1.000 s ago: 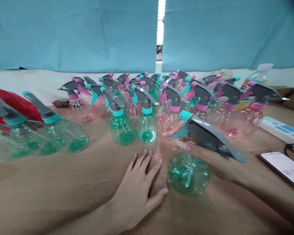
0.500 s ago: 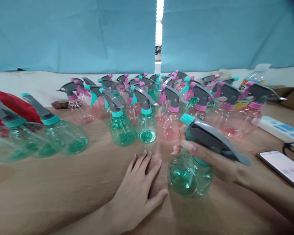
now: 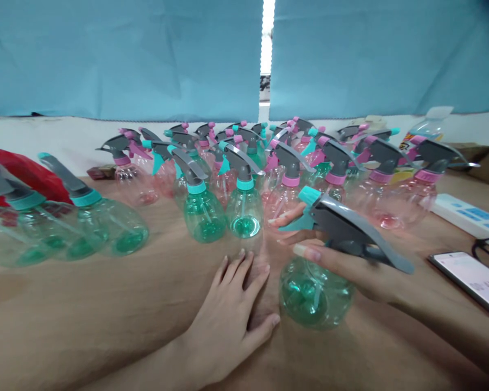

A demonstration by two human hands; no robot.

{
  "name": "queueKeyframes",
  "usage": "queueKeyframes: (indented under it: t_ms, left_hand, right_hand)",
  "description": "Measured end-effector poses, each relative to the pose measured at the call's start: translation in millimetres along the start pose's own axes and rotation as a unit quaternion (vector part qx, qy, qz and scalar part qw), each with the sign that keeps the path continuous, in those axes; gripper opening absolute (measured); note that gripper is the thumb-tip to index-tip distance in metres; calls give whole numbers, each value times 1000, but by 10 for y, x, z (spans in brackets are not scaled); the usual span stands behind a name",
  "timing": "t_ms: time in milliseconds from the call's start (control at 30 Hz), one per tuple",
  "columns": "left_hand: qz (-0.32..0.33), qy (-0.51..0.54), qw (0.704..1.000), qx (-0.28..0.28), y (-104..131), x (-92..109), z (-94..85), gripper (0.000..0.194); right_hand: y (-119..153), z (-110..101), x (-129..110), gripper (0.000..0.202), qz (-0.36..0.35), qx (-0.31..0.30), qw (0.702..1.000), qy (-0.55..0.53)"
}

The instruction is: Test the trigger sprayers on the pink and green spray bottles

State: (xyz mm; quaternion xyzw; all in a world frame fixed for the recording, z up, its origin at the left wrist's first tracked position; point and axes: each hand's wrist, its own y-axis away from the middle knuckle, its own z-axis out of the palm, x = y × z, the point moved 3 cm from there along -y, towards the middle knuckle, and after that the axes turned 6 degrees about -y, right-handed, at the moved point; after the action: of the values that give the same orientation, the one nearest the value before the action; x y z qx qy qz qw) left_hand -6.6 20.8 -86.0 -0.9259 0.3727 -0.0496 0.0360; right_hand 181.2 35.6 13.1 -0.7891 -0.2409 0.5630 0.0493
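The right hand (image 3: pixel 350 266) gripped the green spray bottle (image 3: pixel 315 290) by its grey trigger head (image 3: pixel 346 231); at its nine o'clock, the left hand (image 3: pixel 228 320) lay flat, fingers spread, on the wooden table (image 3: pixel 85 315).

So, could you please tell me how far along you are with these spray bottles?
Done, by the look of it: a crowd of pink and green spray bottles stands upright with trigger heads on. In hand: the right hand holds the grey trigger head on a green bottle, while the left hand rests flat on the table. Possibly left: green bottles lying on their sides at the left.
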Motion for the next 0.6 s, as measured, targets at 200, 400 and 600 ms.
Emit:
queueKeyframes:
  t_ms: [200, 400, 600]
  left_hand:
    - [2, 3, 1000, -2, 3, 0, 6, 62]
    - [-3, 9, 1000, -5, -9, -1, -15, 63]
    - [-2, 9, 1000, -6, -8, 1, -13, 62]
  right_hand:
    - [15, 42, 80, 29, 40, -31, 996, -71]
    - [14, 62, 125, 32, 29, -7, 992, -125]
    - [20, 49, 143, 25, 35, -21, 994, -101]
